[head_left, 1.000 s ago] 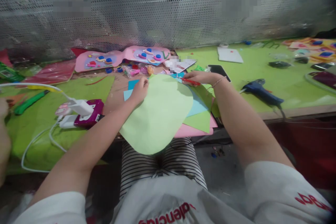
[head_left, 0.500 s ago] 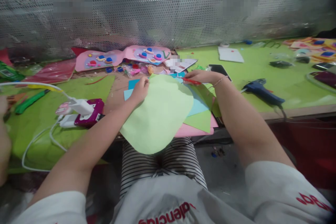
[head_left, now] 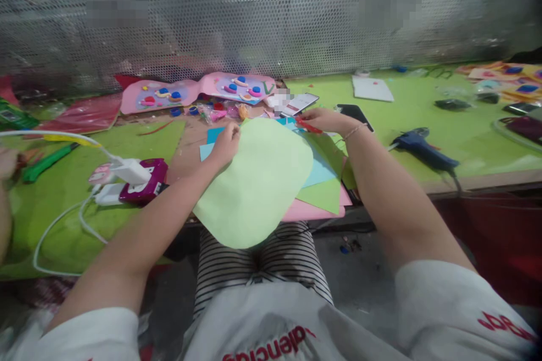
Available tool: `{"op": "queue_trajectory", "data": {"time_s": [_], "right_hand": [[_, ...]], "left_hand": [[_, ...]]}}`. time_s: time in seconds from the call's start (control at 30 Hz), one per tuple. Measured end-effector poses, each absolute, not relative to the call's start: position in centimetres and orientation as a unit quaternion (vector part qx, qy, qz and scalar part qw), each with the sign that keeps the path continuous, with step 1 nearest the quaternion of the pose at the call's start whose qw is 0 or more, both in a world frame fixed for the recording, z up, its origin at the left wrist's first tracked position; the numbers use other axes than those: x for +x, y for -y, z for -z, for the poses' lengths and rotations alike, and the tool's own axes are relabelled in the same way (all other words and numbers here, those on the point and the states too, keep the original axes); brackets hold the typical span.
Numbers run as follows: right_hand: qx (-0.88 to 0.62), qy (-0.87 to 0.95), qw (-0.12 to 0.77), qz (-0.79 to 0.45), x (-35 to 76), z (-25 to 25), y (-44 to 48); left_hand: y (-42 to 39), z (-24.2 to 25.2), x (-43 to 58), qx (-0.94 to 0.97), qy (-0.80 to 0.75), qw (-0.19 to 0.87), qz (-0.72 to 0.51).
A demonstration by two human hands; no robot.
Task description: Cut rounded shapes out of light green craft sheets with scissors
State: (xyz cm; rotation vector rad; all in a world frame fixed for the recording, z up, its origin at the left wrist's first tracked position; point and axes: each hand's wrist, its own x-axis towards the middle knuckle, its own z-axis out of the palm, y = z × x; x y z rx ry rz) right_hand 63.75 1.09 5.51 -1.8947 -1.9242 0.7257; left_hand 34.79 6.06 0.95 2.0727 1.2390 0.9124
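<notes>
1. Left arm (head_left: 161, 211) angles up from the lower left, and the left hand (head_left: 227, 142) is closed in a pinch on the pale green sheet's (head_left: 256, 186) upper-left edge.
2. Right arm (head_left: 385, 197) reaches in, wrist bent inward, right hand (head_left: 325, 121) wrapped round red-handled scissors (head_left: 310, 126) by the sheet's upper-right edge.
3. Sheet sits over coloured paper (head_left: 324, 172) at the desk's (head_left: 410, 107) near edge, bottom hanging past it.
4. Can't make out the blades, or whether they're touching the sheet. Another person's arm (head_left: 4, 220) is cut off at far left.
</notes>
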Motion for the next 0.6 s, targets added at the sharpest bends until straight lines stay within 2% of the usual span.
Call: {"op": "queue_trajectory", "data": {"time_s": [0.2,0.3,0.47,0.6], "right_hand": [[-0.716,0.630,0.210,-0.215,62.6,-5.9,-1.1],[-0.731,0.582,0.297,-0.198,62.4,-5.7,-1.6],[-0.686,0.464,0.471,-0.302,62.5,-5.5,-2.3],[-0.613,0.446,0.531,-0.378,62.5,-5.0,-2.5]], "left_hand": [[-6.6,-1.1,34.4,0.735,-0.456,0.308,-0.396],[-7.2,-1.1,34.1,0.687,-0.472,0.342,-0.433],[-7.4,-1.0,33.8,0.580,-0.496,0.425,-0.487],[-6.8,-0.9,34.0,0.529,-0.465,0.501,-0.503]]}}
